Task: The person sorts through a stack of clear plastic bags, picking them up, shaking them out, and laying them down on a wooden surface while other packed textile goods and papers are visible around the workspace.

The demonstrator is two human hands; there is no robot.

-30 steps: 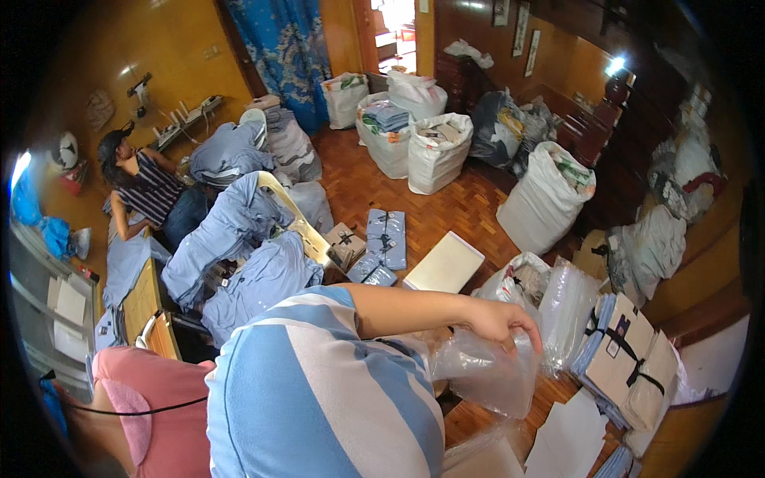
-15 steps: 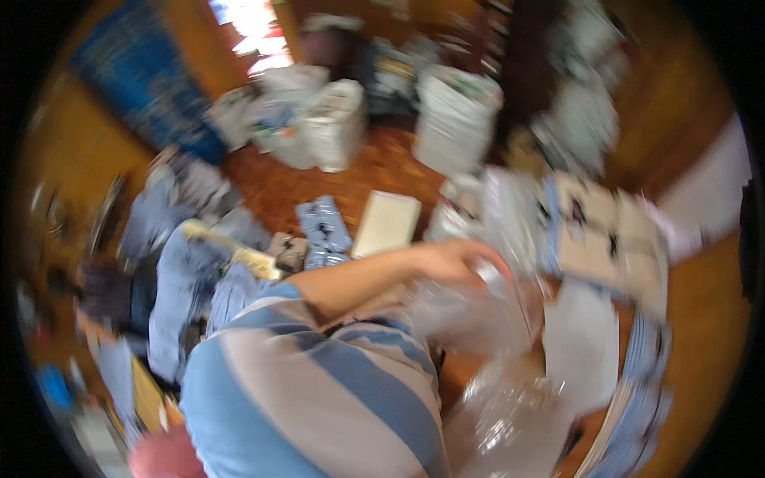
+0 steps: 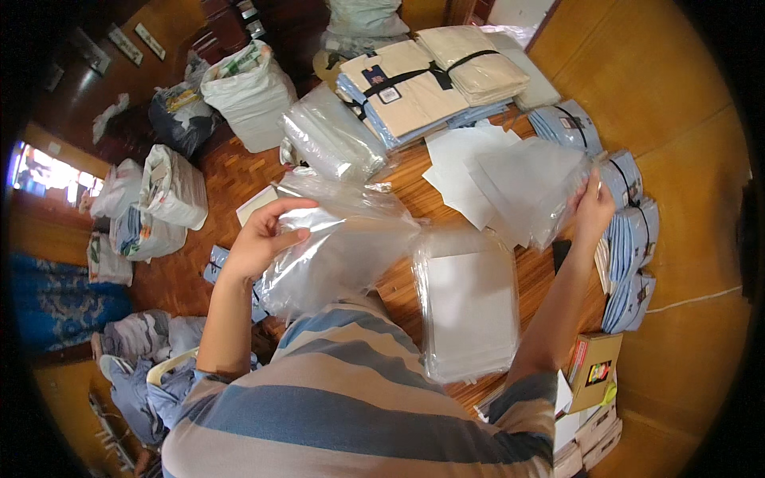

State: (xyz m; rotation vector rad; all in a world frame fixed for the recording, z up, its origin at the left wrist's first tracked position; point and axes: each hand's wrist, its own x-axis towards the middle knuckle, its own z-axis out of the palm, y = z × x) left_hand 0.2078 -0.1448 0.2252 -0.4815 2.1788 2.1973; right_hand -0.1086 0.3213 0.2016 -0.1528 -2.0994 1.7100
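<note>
A: Here's the switch! Half a second ago only the left hand showed, and now the view has swung round and the right hand is in play too

B: So the bag handling is a two-handed affair at this moment, each hand with plastic of its own

A: Take the bag stack as our marker. Left of it, the left hand has its thumb over the crumpled clear plastic, fingers bent round the edge, pinching it

B: And up to the right of that stack, the right hand is closed on the near edge of a fan of clear bags, fingers gathered, thumb side partly hidden by glare

A: That fan spreads leftward from the hand, over the white sheets beyond the stack

B: Farther beyond the stack sits a strapped bundle, and folded blue bundles line its right, neither hand clearly touching them
</note>
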